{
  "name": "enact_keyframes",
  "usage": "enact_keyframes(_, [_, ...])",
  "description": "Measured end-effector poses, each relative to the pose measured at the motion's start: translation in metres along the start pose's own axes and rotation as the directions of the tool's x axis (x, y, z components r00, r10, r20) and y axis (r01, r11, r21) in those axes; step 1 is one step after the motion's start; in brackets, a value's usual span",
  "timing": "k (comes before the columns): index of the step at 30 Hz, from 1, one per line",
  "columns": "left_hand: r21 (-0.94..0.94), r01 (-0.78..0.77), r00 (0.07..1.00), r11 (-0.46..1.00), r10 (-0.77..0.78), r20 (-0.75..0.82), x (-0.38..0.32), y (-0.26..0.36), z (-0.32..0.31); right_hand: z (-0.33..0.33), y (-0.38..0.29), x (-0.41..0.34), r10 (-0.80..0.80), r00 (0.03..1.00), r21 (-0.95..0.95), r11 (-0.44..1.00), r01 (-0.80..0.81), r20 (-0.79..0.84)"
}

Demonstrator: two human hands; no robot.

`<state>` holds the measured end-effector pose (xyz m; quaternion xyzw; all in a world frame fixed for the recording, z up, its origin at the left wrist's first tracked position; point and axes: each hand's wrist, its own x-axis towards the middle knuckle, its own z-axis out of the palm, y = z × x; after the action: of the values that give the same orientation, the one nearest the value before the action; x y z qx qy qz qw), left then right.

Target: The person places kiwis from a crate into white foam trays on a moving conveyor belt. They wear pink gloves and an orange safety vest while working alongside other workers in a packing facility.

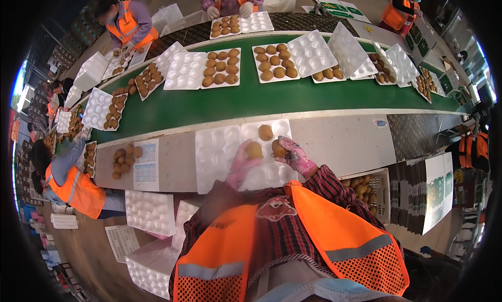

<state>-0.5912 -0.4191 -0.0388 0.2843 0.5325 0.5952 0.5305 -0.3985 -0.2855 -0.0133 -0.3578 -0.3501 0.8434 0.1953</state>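
An open white foam fruit tray (218, 161) with two moulded halves lies on the grey ledge before me. One kiwifruit (265, 132) rests in a cup near the far edge of its right half. My left hand (240, 164), in a pink glove and slightly blurred, holds a kiwifruit (254, 150) over that half. My right hand (295, 156), in a patterned pink glove, grips another kiwifruit (279, 148) at the tray's right side. The cups of the left half hold no fruit.
Beyond the ledge runs a green conveyor belt (188, 102) carrying filled trays. Loose kiwifruit (124, 159) and a printed sheet (146, 164) lie to the left. A crate of kiwifruit (383, 192) and stacked cartons (408, 196) stand at right. Co-workers in orange vests stand around the belt.
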Motion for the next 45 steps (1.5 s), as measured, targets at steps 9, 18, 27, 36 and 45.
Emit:
enact_keyframes(9, [0.434, -0.094, 0.994, 0.896, 0.106, -0.002, 0.045, -0.035, -0.030, -0.063, -0.029, 0.102, -0.290, 0.768, -0.821, -0.211, 0.530, 0.571])
enact_keyframes(18, [0.304, 0.037, 0.998, 0.952, -0.017, -0.067, 0.084, -0.011, -0.082, -0.020, -0.008, 0.147, -0.296, 0.849, -0.898, -0.102, 0.428, 0.438])
enact_keyframes(27, [0.548, -0.037, 0.987, 0.836, 0.118, -0.113, 0.120, -0.004, -0.139, 0.027, 0.010, 0.177, -0.385, 0.850, -0.925, -0.025, 0.379, 0.359])
enact_keyframes(36, [0.952, 0.069, 0.949, 0.297, 0.273, -0.155, 0.146, 0.024, -0.122, -0.049, 0.006, 0.096, -0.811, 0.398, -0.822, 0.533, 0.201, -0.428])
enact_keyframes(45, [0.987, 0.043, 0.991, 0.157, 0.121, -0.063, 0.197, 0.004, -0.094, -0.292, 0.156, -0.125, -0.161, 0.044, -0.165, 0.900, -0.404, -0.986])
